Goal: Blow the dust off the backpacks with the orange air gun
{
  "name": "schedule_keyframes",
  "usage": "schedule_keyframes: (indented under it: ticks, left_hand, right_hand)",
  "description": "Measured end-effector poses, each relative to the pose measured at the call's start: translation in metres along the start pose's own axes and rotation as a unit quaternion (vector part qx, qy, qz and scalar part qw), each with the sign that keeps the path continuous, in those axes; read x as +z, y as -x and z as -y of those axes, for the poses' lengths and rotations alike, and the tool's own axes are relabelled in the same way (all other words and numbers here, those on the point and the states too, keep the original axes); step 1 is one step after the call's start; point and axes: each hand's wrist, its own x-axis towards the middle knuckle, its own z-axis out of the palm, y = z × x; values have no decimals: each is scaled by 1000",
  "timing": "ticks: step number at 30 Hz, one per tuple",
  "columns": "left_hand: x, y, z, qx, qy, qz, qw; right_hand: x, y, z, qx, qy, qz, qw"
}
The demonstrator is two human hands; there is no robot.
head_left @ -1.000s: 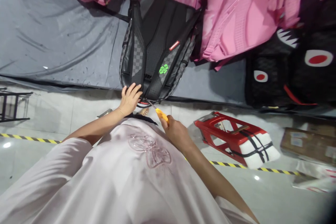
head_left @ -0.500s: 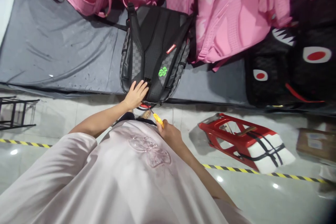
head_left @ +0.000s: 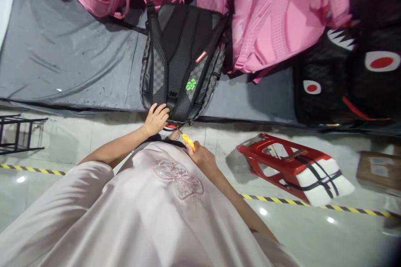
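A black and grey checkered backpack (head_left: 183, 50) lies with its strap side up on the grey-covered table, its bottom edge toward me. My left hand (head_left: 156, 119) grips that near edge, fingers bent over the fabric and thumb hidden. Just beside them, a bit of red (head_left: 171, 126) shows under the bag's edge. In my right hand (head_left: 202, 156), close to my shirt, is a yellow-handled tool (head_left: 188, 142) with a thin metal tip. The tip points at the bag's bottom edge by the red part; whether it touches is too small to tell.
Pink backpacks (head_left: 275, 21) are piled along the back of the table (head_left: 69, 62). Black bags with red-and-white eyes (head_left: 380, 62) stand at the right. On the floor are a red stool (head_left: 282, 158) with a strapped white pad, a cardboard box (head_left: 379, 170) and a black metal frame (head_left: 23, 133).
My left hand has slid down and left to the backpack's near edge, its fingers now more bent. The right hand keeps the yellow-handled tool in nearly the same place.
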Motion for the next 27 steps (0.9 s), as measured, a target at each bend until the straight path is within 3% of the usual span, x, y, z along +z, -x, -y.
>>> schedule_keyframes:
  ticks: [10,16,23,27]
  left_hand:
    - [11,14,-11,-27,32,-9,999]
    - [6,21,-17,-107,-9,-40,993]
    - [20,32,-19,-145,-35,-99,984]
    - [31,35,-23,-160,-17,-117,980]
  right_hand:
    - [-7,-3,-7,-9,-8,26,1000]
    - [-9,-4,-11,-27,8,22,999]
    - [-31,29,-23,-35,39,49,997]
    - [-47,33,-20,-38,82,25,996]
